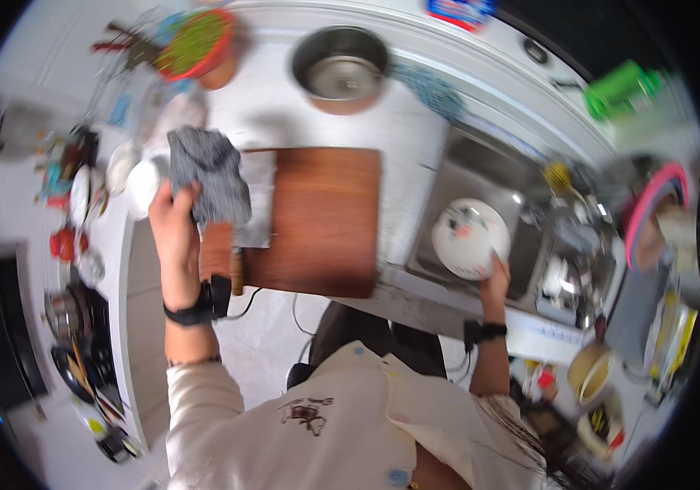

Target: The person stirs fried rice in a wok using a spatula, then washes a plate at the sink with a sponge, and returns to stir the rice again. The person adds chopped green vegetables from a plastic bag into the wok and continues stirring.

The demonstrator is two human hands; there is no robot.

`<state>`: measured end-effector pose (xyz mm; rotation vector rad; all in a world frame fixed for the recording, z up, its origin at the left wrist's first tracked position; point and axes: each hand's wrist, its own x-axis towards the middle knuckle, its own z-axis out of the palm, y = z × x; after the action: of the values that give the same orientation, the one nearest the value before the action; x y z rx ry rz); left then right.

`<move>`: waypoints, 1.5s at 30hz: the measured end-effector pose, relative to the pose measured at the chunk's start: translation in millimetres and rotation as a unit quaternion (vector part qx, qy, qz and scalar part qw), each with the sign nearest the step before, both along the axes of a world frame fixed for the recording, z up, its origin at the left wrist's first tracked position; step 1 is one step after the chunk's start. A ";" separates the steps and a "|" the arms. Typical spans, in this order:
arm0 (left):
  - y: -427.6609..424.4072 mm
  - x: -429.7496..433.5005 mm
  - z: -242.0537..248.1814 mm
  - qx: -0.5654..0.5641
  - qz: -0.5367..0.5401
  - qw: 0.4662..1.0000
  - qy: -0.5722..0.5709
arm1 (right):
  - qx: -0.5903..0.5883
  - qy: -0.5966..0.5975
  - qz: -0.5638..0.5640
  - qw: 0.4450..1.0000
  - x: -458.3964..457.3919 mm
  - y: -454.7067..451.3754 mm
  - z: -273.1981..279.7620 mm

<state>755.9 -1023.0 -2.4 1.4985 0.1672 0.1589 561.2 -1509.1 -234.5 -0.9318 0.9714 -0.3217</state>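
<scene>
My left hand [177, 214] grips a grey cloth [212, 174] above the left edge of a brown wooden cutting board [331, 220]. A cleaver with a wide blade [257, 202] and a wooden handle lies on the board, its blade partly behind the cloth. On the right, my right hand [496, 278] holds the rim of a white plate [469, 236] with a floral pattern, over the steel sink [485, 165]. The picture is somewhat blurred.
A round metal pot [341, 70] stands behind the board, with a blue-green mesh cloth [429, 92] beside it. An orange-rimmed container of greens [197, 46] is at the back left. White bowls [146, 187] stand left of the cloth. Dishes [564, 282] crowd the sink's right side.
</scene>
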 end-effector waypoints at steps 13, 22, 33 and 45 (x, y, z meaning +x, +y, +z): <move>-446.9 -140.1 -119.4 0.398 -0.453 0.785 -0.145 | 0.036 -0.044 0.018 0.998 -36.3 -66.3 -26.8; -709.9 -163.8 -168.0 0.297 -0.474 0.829 0.006 | 0.029 -0.095 0.028 0.995 -51.5 -168.6 -103.9; -714.1 -157.2 -153.3 0.352 -0.444 0.823 0.041 | 0.019 0.045 0.109 0.993 5.0 -171.7 -70.2; -703.5 -154.3 -163.6 0.338 -0.437 0.833 -0.002 | -0.028 -0.046 0.156 0.986 15.1 -163.1 -86.1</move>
<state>601.7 -1726.4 -166.0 2.1307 -0.6551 -0.5795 576.3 -1672.2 -320.7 -1.0948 0.7218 -0.1257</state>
